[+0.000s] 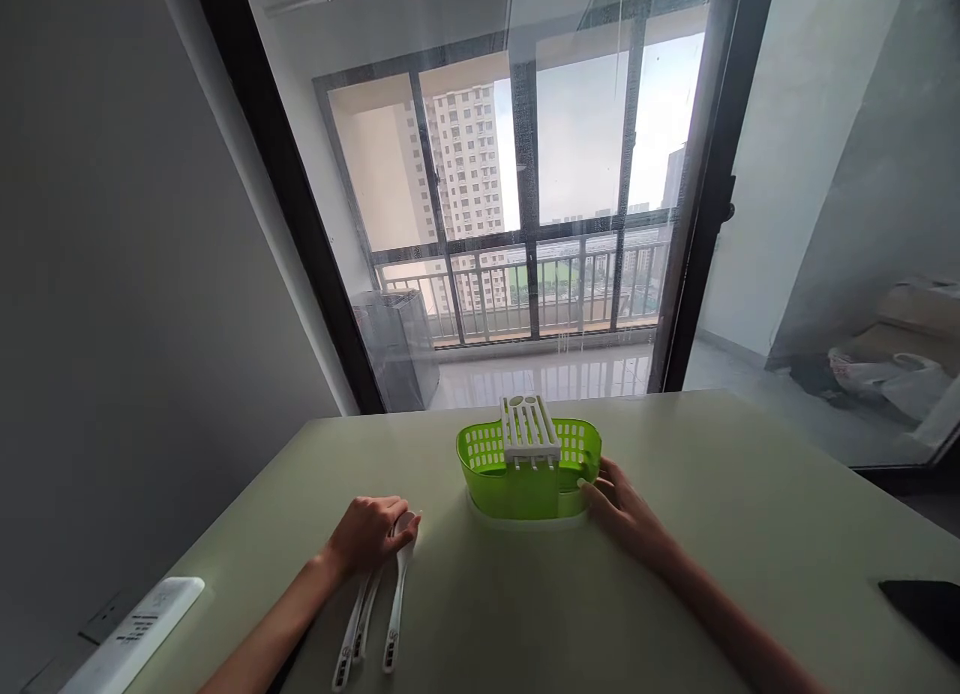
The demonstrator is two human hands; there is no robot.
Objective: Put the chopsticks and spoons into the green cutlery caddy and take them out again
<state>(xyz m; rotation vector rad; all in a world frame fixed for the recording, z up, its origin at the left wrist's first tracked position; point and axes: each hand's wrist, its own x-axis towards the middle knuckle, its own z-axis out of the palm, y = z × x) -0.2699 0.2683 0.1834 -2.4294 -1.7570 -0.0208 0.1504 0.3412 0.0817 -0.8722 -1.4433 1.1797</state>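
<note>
Near the middle of the table stands a bright green plastic basket (532, 494) with perforated walls and a white base. A white slotted rack (529, 429) sits across its top. My right hand (619, 509) grips the basket's right end, thumb at the front and fingers partly hidden along the side. To the left, my left hand (369, 536) is closed over the upper ends of several white spoons. The rightmost spoon (399, 594) shows its bowl beside my thumb and forefinger; the other bowls are covered by the hand. Dark markings are on the handle ends, which point towards me.
The pale table (720, 574) reaches to a glass sliding door. A white power strip (139, 634) lies at the left edge, and a dark flat object (926, 614) at the right. Beyond the glass are a grey box-shaped appliance (397, 344) and a railing.
</note>
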